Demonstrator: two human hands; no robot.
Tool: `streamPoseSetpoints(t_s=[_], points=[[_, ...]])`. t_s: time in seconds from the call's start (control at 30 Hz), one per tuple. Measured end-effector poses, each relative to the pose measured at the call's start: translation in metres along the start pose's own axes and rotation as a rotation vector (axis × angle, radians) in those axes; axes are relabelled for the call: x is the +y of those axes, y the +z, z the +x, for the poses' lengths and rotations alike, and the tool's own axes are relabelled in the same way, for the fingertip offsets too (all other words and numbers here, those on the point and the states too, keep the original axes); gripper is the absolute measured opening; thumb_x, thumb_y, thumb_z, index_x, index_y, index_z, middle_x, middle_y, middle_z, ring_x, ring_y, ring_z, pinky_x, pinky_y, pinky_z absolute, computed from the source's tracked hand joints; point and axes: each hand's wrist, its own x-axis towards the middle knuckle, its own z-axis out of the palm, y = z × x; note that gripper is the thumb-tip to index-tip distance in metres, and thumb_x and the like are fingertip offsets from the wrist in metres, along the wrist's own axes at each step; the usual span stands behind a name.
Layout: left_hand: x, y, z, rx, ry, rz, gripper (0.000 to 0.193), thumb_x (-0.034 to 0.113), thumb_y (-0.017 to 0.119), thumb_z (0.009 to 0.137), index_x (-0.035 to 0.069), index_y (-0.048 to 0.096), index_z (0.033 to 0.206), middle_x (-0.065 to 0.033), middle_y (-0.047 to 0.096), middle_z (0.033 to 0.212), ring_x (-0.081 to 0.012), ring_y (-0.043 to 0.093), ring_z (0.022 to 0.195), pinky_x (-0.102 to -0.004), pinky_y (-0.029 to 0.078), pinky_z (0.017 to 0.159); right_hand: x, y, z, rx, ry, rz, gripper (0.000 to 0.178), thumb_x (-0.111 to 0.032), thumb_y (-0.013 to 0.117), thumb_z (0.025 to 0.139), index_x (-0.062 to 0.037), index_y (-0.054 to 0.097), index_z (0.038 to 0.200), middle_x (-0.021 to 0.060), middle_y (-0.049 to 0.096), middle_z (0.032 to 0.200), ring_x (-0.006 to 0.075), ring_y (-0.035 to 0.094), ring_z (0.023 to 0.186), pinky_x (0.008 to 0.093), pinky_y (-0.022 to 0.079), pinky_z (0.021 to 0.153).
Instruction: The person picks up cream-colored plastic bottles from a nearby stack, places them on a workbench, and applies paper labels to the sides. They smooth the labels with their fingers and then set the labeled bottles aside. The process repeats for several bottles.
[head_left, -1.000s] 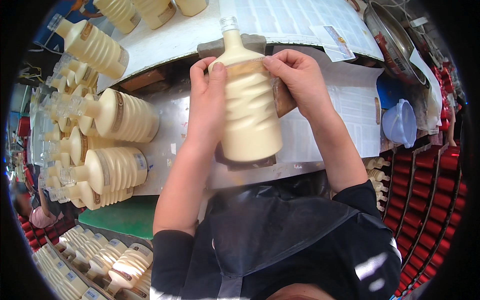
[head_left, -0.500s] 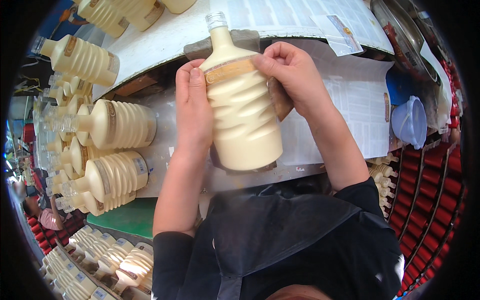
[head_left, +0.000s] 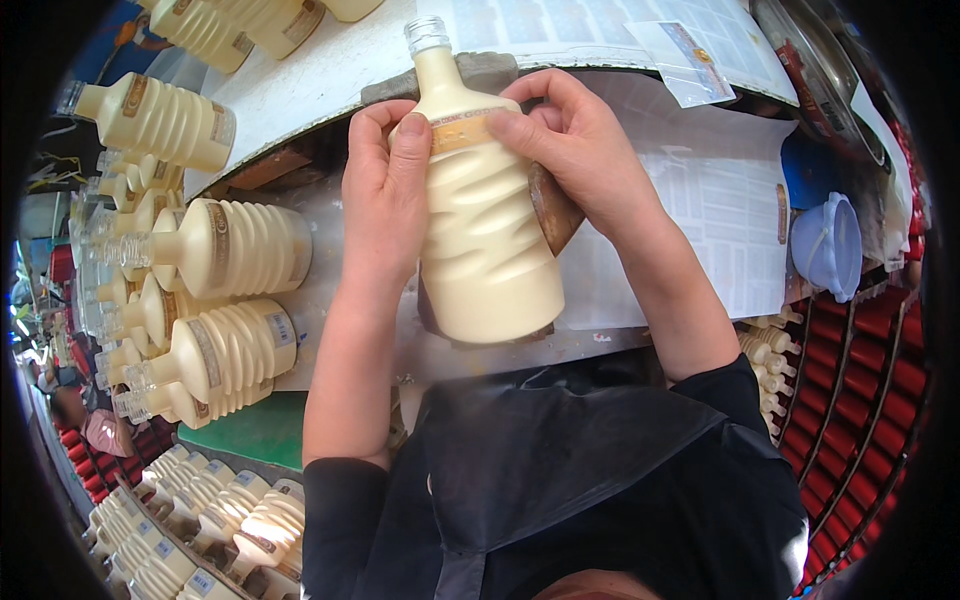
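A cream-coloured bottle (head_left: 490, 240) with a wavy ribbed body and a clear glass neck lies before me, its neck pointing away. Around its shoulder runs a gold and brown label band (head_left: 460, 133). My left hand (head_left: 388, 200) is wrapped along the bottle's left side, its thumb pressing on the left part of the band. From the right, my right hand (head_left: 580, 140) has its thumb on the other end of the band and its fingers curled. Under the bottle shows a brown wooden support (head_left: 553, 208), with a grey block (head_left: 487, 72) behind the neck.
Similar labelled bottles (head_left: 245, 250) lie stacked at the left, and more stand in rows at lower left. Translucent label sheets (head_left: 690, 210) cover the right side. A pale blue bucket (head_left: 828, 245) stands far right, near red racks (head_left: 860, 400). A white table (head_left: 330, 80) lies ahead.
My left thumb has moved up onto the band, and my right thumb has slid inward along it. A different part of the band's printing now faces up; the bottle seems slightly rolled.
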Motion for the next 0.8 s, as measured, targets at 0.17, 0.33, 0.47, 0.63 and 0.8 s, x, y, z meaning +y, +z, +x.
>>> streamPoseSetpoints(t_s=[0.17, 0.33, 0.47, 0.63, 0.8], points=[[-0.003, 0.000, 0.000, -0.001, 0.023, -0.022, 0.035, 0.032, 0.053, 0.109, -0.001, 0.054, 0.121, -0.0087, 0.064, 0.108, -0.0121, 0.057, 0.097, -0.0278, 0.049, 0.088, 0.000, 0.001, 0.000, 0.005, -0.009, 0.024, 0.044, -0.031, 0.083, 0.086, 0.0007, 0.064, 0.110, -0.0021, 0.061, 0.076, 0.0045, 0.055, 0.069, 0.0223, 0.046, 0.062], [0.008, 0.002, -0.004, 0.048, 0.026, 0.166, 0.037, 0.031, 0.054, 0.108, -0.002, 0.055, 0.124, -0.0110, 0.064, 0.110, -0.0153, 0.058, 0.100, -0.0298, 0.049, 0.090, -0.001, -0.001, 0.001, -0.015, -0.009, 0.002, 0.042, -0.032, 0.082, 0.088, 0.0001, 0.064, 0.109, -0.0006, 0.064, 0.080, 0.0055, 0.057, 0.072, 0.0228, 0.048, 0.065], [0.014, 0.007, -0.008, 0.081, 0.149, 0.254, 0.040, 0.033, 0.056, 0.106, -0.003, 0.054, 0.125, -0.0163, 0.062, 0.116, -0.0233, 0.061, 0.104, -0.0352, 0.050, 0.093, -0.003, -0.004, 0.002, -0.037, 0.034, 0.082, 0.037, -0.031, 0.076, 0.093, -0.0008, 0.063, 0.109, 0.0022, 0.067, 0.086, 0.0073, 0.061, 0.079, 0.0239, 0.050, 0.071], [0.008, 0.009, 0.000, 0.038, 0.130, 0.300, 0.041, 0.032, 0.057, 0.104, -0.002, 0.053, 0.127, -0.0207, 0.058, 0.124, -0.0311, 0.061, 0.108, -0.0401, 0.049, 0.095, -0.003, -0.002, 0.002, -0.021, -0.037, -0.005, 0.034, -0.030, 0.074, 0.095, -0.0007, 0.063, 0.109, 0.0039, 0.069, 0.089, 0.0082, 0.062, 0.081, 0.0249, 0.051, 0.073], [0.003, 0.006, 0.000, 0.028, 0.161, 0.303, 0.041, 0.030, 0.056, 0.105, -0.003, 0.052, 0.127, -0.0200, 0.058, 0.123, -0.0297, 0.060, 0.109, -0.0390, 0.048, 0.096, -0.001, 0.000, 0.001, -0.010, -0.035, -0.039, 0.035, -0.030, 0.074, 0.094, 0.0002, 0.063, 0.108, 0.0039, 0.069, 0.087, 0.0084, 0.062, 0.080, 0.0253, 0.051, 0.072]])
